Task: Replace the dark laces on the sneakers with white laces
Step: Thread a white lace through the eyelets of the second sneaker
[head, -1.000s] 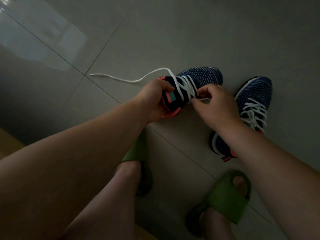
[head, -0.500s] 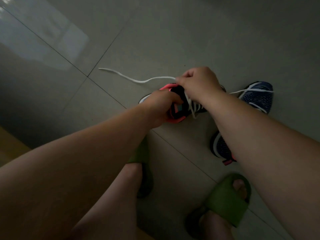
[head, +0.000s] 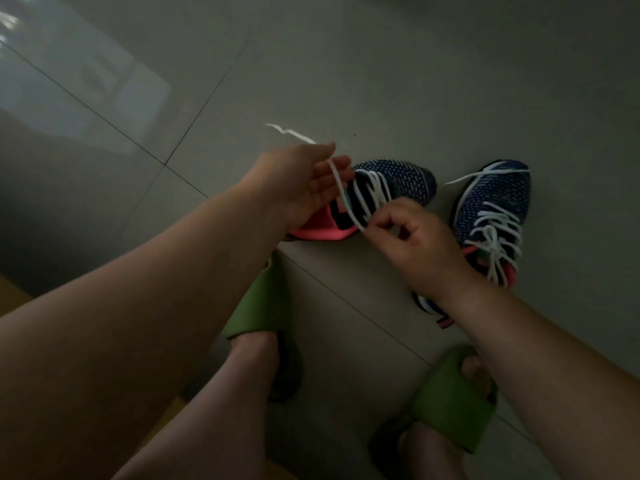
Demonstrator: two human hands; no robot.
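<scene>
Two dark blue knit sneakers with pink heels lie on the grey tiled floor. The left sneaker (head: 398,178) carries a white lace (head: 372,192) threaded through its eyelets. My left hand (head: 304,185) is spread open beside its heel, and one loose lace end runs across the fingers and trails off to the upper left. My right hand (head: 412,237) pinches the lace near the sneaker's tongue. The right sneaker (head: 495,202) lies further right with its white lace (head: 495,230) tied in a bow; my right wrist hides its heel end.
My feet in green slides (head: 453,400) stand on the floor near the bottom, the left one (head: 256,306) partly under my forearm. A bright reflection lies on the tiles at the upper left. A wooden edge shows at the lower left.
My left hand has let go of the sneaker's heel and opened, rising toward the loose lace end. My right hand came back from above the sneaker to pinch the lace near the tongue.
</scene>
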